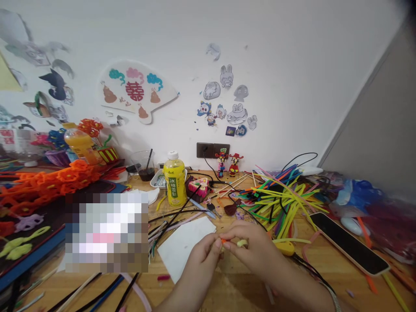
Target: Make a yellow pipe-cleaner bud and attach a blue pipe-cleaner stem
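Orange pipe-cleaner flowers (48,186) are lying in a long heap on a dark board (97,187), well left of the fingers. A pixelated patch (107,232) is hiding whatever is sitting between that board and the fingers. Beyond the left hand, a yellow plastic drink bottle (174,182) is standing upright on the wooden tabletop (227,286), and a white card (185,247) is lying flat, its right side passing under the left hand (203,260).

At the centre, the fingers of both hands are clenching in a tight pinch, their tips nearly meeting. A short orange pipe-cleaner bit (222,241) is sitting between them, held at about the level of the card. The right hand (251,253) is pinching a pale yellow pipe-cleaner piece (241,243) just beside that orange bit; whether the two pieces are joined is too small to tell.

Beyond the fingers, two small pipe-cleaner figures (227,164) are standing against the wall. Right of them, a loose pile of yellow and green pipe cleaners (286,203) is spreading across the tabletop. A yellow tool handle (284,248) is lying just beside the right hand, and a black smartphone (349,242) is resting farther right, well apart from the fingers, near a crumpled blue and red plastic bag (357,195).
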`<move>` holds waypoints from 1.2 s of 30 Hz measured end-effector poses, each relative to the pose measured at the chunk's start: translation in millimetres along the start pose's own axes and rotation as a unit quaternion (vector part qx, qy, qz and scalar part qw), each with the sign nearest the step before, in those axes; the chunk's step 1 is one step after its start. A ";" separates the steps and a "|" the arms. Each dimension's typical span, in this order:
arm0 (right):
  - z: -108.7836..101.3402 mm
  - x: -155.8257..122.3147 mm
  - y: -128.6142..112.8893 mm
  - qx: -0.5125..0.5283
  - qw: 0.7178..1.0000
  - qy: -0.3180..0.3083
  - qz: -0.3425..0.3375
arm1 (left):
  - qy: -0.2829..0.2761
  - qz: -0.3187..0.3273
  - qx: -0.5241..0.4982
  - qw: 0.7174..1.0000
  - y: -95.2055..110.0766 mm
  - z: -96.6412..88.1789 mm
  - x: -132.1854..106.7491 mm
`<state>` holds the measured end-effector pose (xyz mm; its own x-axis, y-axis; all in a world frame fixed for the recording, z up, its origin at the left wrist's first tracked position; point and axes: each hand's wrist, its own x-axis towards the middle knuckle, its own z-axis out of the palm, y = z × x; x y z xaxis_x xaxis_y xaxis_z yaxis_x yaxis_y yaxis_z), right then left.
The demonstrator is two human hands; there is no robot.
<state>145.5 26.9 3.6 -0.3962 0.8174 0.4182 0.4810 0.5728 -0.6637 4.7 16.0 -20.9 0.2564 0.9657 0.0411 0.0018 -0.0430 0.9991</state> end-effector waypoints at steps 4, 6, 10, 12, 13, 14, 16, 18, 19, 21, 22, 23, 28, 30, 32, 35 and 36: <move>-1.5 -0.3 -1.6 -0.020 1.000 0.003 0.022 | -0.001 0.011 0.029 1.000 -0.4 0.2 -2.8; -2.7 -0.4 -2.3 -0.027 0.999 0.000 0.032 | -0.001 0.009 0.041 0.999 -1.9 -0.4 -4.1; -3.7 -0.3 -1.3 -0.026 0.999 -0.008 0.034 | 0.004 0.005 0.065 0.998 -3.9 -1.7 -5.2; -2.5 -0.6 -0.1 -0.026 0.999 -0.008 0.028 | 0.006 0.012 0.080 0.997 -4.7 -1.8 -4.9; -1.5 -1.1 0.2 -0.026 0.999 -0.009 0.023 | 0.006 0.019 0.088 0.996 -5.2 -1.7 -4.7; -0.3 -1.8 0.1 -0.028 0.999 -0.008 0.022 | 0.006 0.026 0.094 0.995 -5.8 -1.5 -4.3; 2.1 -3.7 -1.4 -0.040 0.999 -0.003 0.025 | 0.004 0.036 0.101 0.994 -7.0 -0.9 -3.7; 4.0 -6.1 -4.1 -0.057 0.998 0.003 0.039 | 0.002 0.043 0.106 0.993 -7.8 -0.3 -3.6; 4.6 -7.1 -5.5 -0.063 0.997 0.008 0.047 | 0.002 0.048 0.109 0.993 -8.0 -0.1 -3.7; 5.1 -8.6 -7.5 -0.062 0.996 0.011 0.057 | 0.003 0.059 0.115 0.992 -8.0 -0.2 -4.4; 5.1 -8.9 -8.1 -0.059 0.996 0.011 0.060 | 0.002 0.065 0.118 0.991 -7.9 -0.4 -4.9; 5.1 -9.1 -8.2 -0.055 0.997 0.010 0.062 | 0.001 0.069 0.122 0.990 -7.9 -0.7 -5.4; 5.7 -7.4 -5.0 -0.043 0.997 0.014 0.058 | -0.008 0.070 0.147 0.987 -7.3 -2.1 -6.2; 5.7 -5.7 -3.8 -0.039 0.998 0.011 0.053 | -0.006 0.062 0.149 0.987 -5.7 -2.3 -5.6; 4.1 -4.1 -4.5 -0.030 0.998 0.002 0.047 | -0.004 0.054 0.139 0.989 -3.3 -2.5 -4.8; -4.0 -3.3 -10.4 -0.051 0.998 -0.008 0.033 | -0.007 0.040 0.097 0.994 -0.1 -3.3 -3.1; -8.2 -3.6 -13.4 -0.074 0.997 -0.013 0.025 | -0.007 0.031 0.078 0.996 0.6 -3.8 -2.2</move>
<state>146.9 16.8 16.0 -0.3877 0.8447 0.3691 0.6102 0.5353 -0.5840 0.5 14.8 -20.3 0.2744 0.9562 0.1020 0.1362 -0.1436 0.9802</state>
